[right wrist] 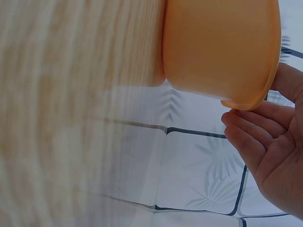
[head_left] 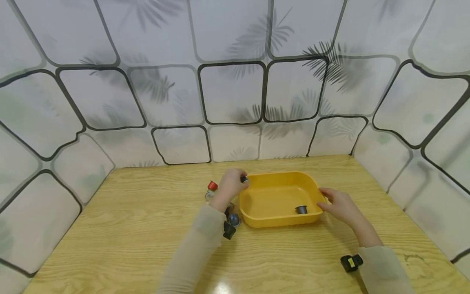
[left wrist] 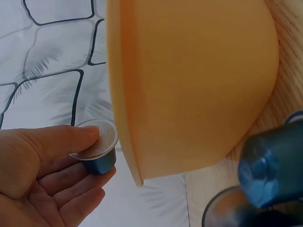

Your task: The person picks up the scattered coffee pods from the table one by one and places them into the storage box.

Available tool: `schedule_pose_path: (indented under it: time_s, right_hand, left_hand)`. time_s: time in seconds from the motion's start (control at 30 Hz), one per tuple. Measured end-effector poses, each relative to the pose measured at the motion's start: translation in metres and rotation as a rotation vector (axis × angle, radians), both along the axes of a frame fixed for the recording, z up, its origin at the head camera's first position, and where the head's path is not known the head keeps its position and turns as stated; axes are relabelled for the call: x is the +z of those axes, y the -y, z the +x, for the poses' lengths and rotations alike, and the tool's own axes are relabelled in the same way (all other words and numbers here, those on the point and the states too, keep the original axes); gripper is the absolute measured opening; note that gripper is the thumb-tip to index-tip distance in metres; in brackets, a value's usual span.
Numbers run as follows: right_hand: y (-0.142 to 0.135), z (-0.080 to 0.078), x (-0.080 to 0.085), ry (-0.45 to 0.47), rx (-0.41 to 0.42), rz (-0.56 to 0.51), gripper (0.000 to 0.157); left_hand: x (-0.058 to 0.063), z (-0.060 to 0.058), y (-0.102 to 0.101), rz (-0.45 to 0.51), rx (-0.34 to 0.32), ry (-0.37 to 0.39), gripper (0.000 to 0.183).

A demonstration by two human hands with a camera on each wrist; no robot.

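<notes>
My left hand (head_left: 232, 185) pinches a dark blue coffee capsule (left wrist: 100, 163) between thumb and fingers, at the left rim of a yellow plastic tray (head_left: 279, 221). In the left wrist view the capsule's silvery lid faces up under the thumb, close beside the tray's rim. My right hand (head_left: 339, 206) holds the tray's right rim, thumb on one side and fingers beneath the lip in the right wrist view (right wrist: 274, 137). One dark grey capsule (head_left: 301, 210) lies inside the tray near its front right corner.
Left of the tray, partly behind my left wrist, are a red capsule (head_left: 212, 185), a silvery-lidded capsule (head_left: 209, 196) and a blue capsule (head_left: 234, 220). The wooden table (head_left: 147, 228) meets patterned walls (head_left: 235, 94) at the back and sides.
</notes>
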State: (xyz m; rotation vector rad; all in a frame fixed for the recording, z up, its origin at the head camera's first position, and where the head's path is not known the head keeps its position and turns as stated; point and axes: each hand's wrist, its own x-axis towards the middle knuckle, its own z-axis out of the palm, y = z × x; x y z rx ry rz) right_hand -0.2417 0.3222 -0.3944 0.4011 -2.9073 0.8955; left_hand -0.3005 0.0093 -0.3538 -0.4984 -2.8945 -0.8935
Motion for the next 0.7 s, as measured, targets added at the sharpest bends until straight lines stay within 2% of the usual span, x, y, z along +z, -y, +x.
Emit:
schedule_pose_path:
  time_s: [0.7]
  right_hand:
    - [-0.002, -0.001, -0.003, -0.004, -0.002, -0.006, 0.049]
  left_hand:
    - [-0.010, 0.000, -0.026, 0.008, -0.067, -0.022, 0.024]
